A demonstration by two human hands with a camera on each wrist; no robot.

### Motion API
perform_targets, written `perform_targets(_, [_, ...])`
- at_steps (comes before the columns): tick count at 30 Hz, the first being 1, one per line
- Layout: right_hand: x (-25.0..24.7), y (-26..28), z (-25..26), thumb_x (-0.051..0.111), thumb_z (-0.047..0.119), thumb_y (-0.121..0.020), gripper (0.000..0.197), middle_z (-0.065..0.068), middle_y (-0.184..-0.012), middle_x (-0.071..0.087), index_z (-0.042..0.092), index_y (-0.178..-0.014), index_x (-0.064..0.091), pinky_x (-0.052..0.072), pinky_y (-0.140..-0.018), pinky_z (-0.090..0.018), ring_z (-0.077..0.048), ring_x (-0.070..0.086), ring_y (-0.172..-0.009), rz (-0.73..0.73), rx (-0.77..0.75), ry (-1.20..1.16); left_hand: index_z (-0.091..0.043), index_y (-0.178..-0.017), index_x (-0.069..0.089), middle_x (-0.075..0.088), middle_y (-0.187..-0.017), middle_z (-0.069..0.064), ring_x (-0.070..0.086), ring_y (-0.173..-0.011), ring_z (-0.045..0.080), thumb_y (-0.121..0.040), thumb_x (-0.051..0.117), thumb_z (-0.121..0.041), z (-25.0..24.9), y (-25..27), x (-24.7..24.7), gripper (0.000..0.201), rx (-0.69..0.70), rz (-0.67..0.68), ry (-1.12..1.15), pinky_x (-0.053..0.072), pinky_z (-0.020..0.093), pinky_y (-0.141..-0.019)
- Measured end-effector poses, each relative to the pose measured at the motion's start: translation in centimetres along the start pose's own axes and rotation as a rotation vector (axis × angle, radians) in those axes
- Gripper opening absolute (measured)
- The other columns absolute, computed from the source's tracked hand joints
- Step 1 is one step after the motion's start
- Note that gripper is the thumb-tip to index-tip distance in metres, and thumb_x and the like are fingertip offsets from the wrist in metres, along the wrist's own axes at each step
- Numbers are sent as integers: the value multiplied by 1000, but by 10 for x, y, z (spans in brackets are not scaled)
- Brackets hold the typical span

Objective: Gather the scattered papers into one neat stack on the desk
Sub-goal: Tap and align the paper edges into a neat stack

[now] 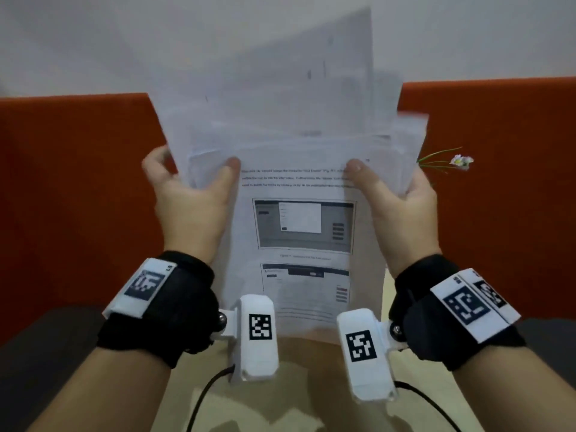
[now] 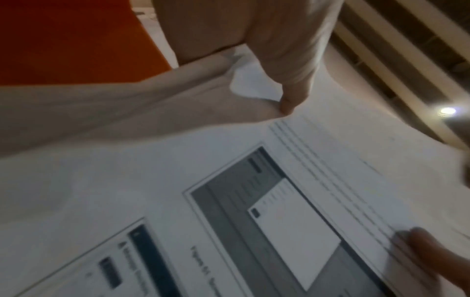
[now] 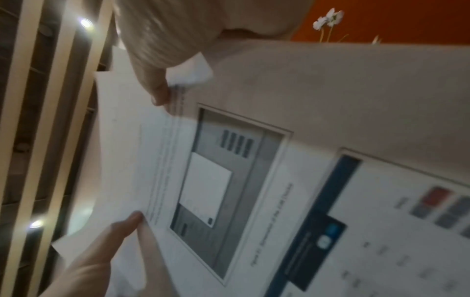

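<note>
A bundle of white printed papers (image 1: 299,188) stands upright in front of me, lower edge near the wooden desk (image 1: 299,385). The front sheet (image 2: 267,201) shows text lines and grey screenshots; sheets behind fan out unevenly at the top. My left hand (image 1: 190,188) grips the left edge, thumb on the front, fingers behind. My right hand (image 1: 396,194) grips the right edge the same way. In the left wrist view my left thumb (image 2: 292,100) presses the paper; in the right wrist view the front sheet (image 3: 254,180) is pinched by my right thumb (image 3: 157,94).
An orange partition (image 1: 68,188) runs behind the desk on both sides, with a grey wall above. A small white flower (image 1: 461,160) on thin green stems pokes out at the right. Black cables (image 1: 205,397) trail from the wrist cameras over the desk.
</note>
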State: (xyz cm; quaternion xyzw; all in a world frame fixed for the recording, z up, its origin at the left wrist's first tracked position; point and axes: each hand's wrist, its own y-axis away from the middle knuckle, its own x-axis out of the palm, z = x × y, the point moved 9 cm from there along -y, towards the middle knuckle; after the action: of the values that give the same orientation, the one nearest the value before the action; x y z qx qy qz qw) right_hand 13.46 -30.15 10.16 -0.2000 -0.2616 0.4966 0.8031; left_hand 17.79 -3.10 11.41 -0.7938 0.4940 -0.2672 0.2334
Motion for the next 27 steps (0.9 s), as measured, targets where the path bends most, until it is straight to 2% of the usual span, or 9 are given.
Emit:
perform_targets(3, [6, 2, -10, 75, 34, -76, 40, 4, -105, 72, 18, -112, 64, 51, -74, -17, -7, 69, -95, -11, 27, 20, -26, -113, 38, 58, -96, -19, 66, -90, 7, -75, 79, -27, 10, 6, 4, 56, -66, 42, -30, 55, 28, -82])
perform_targets(7, [2, 1, 0, 75, 40, -73, 37, 6, -98, 69, 27, -102, 56, 55, -68, -18, -2, 68, -83, -98, -41, 38, -24, -123, 38, 54, -94, -24, 59, -82, -9, -77, 78, -29, 8, 9, 1, 61, -38, 33, -45, 54, 16, -77])
perform_targets(11, [-2, 9, -14, 73, 49, -71, 46, 6, -95, 67, 27, -105, 51, 57, -72, -26, -7, 68, -85, -112, 29, 22, -20, -123, 42, 63, -104, -8, 66, -95, 12, -81, 75, -27, 40, 20, 4, 54, -261, 112, 53, 55, 41, -90])
perform_targets(15, [8, 9, -13, 70, 41, -79, 25, 8, -94, 68, 29, -96, 56, 57, -73, -26, -7, 68, -86, -102, -9, 55, -31, -102, 49, 66, -99, -10, 68, -91, 11, -83, 72, -24, 35, 25, 7, 30, -180, 139, 14, 58, 36, -79])
perform_targets(17, [1, 11, -17, 67, 45, -80, 24, 10, -92, 68, 30, -95, 55, 55, -69, -23, -2, 67, -81, -134, -15, 48, -28, -106, 51, 67, -101, -6, 69, -93, 15, -84, 71, -30, 49, 25, 0, 30, -257, 99, 57, 58, 37, -81])
perform_targets(20, [-3, 23, -40, 59, 58, -78, 42, 10, -93, 66, 25, -103, 55, 50, -66, -21, -1, 64, -81, -127, 101, 81, -15, -119, 52, 69, -108, 2, 69, -91, 16, -88, 65, -35, 68, 36, 7, 39, -441, 185, 136, 57, 35, -78])
perform_targets(22, [-2, 27, -51, 57, 53, -84, 37, 6, -94, 66, 21, -103, 55, 52, -69, -27, -8, 64, -83, -120, 139, 92, -18, -113, 55, 70, -106, 1, 70, -90, 15, -89, 64, -32, 64, 40, 15, 29, -396, 252, 87, 58, 34, -76])
perform_targets(25, [-14, 31, -66, 54, 43, -90, 28, 8, -88, 62, 19, -104, 55, 48, -64, -16, 3, 60, -75, -176, 146, 111, -25, -94, 63, 74, -98, 1, 72, -91, 21, -91, 63, -25, 66, 41, 10, 3, -389, 217, 82, 59, 41, -81])
perform_targets(27, [-20, 40, -85, 49, 51, -90, 40, 12, -90, 60, 17, -110, 56, 46, -68, -16, 5, 59, -81, -153, 239, 94, -22, -89, 65, 75, -101, 8, 71, -98, 28, -93, 59, -29, 75, 46, 6, 10, -460, 190, 128, 56, 48, -87])
